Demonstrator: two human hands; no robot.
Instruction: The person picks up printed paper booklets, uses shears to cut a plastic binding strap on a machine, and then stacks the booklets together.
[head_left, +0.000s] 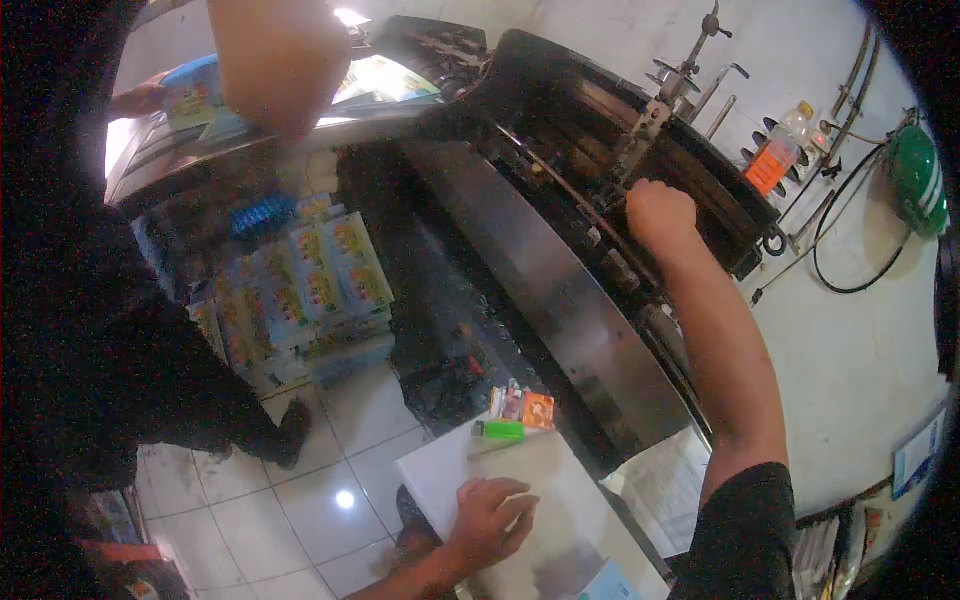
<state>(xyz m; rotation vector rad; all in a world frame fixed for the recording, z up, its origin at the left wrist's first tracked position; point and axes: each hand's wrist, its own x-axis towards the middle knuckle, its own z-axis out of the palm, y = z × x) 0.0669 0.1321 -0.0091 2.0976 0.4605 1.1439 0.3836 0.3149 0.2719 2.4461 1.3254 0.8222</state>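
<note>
My right arm reaches far into a dark, greasy machine (560, 90). At its inner side my right hand (660, 215) is closed in a fist beside an upright metal bracket (640, 140); whatever it grips is hidden. My left hand (493, 522) hovers over or rests on a white flat-topped surface (570, 490), fingers bent and apart, holding nothing I can see. Just beyond that hand lie a green lighter-like object (499, 430) and a small orange and white pack (524, 406). A light blue paper (608, 582) lies near the lower edge.
A person in dark clothes (90, 330) stands at left, one hand (142, 97) at printed sheets. Stacked colourful printed sheets (300, 280) stand on the tiled floor (250, 520). A bottle with an orange label (778, 155) and a green lamp-like object (915, 180) are by the wall.
</note>
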